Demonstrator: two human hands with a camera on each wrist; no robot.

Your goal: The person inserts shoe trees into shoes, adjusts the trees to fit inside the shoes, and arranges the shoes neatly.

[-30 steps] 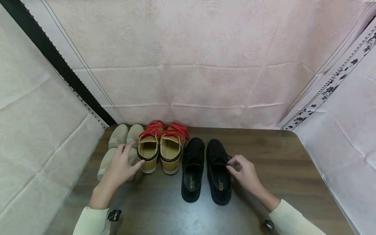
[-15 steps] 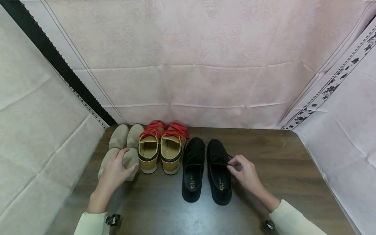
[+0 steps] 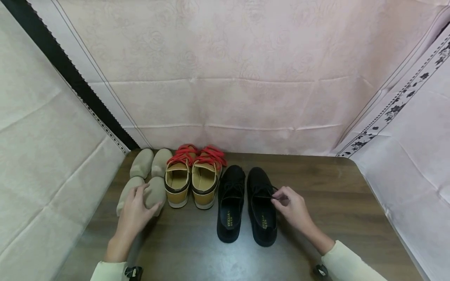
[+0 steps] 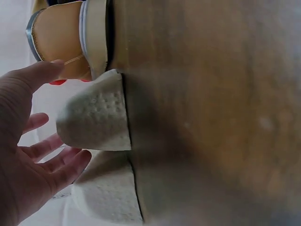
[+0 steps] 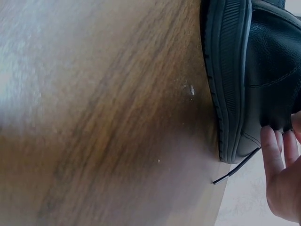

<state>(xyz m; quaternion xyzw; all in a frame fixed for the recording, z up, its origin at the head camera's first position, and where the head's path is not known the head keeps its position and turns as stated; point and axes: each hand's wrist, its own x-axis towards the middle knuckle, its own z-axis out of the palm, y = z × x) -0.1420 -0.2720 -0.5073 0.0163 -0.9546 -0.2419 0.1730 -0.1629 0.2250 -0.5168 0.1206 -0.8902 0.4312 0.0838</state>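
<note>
My right hand (image 3: 293,208) pinches a thin black shoelace (image 5: 239,168) at the outer side of the right black shoe (image 3: 261,187). The lace's free end sticks out past the fingers in the right wrist view. The left black shoe (image 3: 231,203) stands beside it, toe pointing away. My left hand (image 3: 133,214) hovers by the rear of the pale grey slippers (image 3: 142,164), fingers loosely spread with nothing between them. In the left wrist view its fingertips overlap the rounded end of one slipper (image 4: 96,113), and the thumb lies across a tan shoe (image 4: 56,35).
Tan shoes with red laces (image 3: 204,181) stand between the slippers and the black pair. All line up near the back edge of a brown wooden table (image 3: 316,168). Pale cloth sheets (image 3: 246,97) hang behind and at both sides.
My left hand has drawn back toward me and slightly left, from beside the tan shoes to the slippers' near ends. The right hand keeps its pinch on the lace, practically still.
</note>
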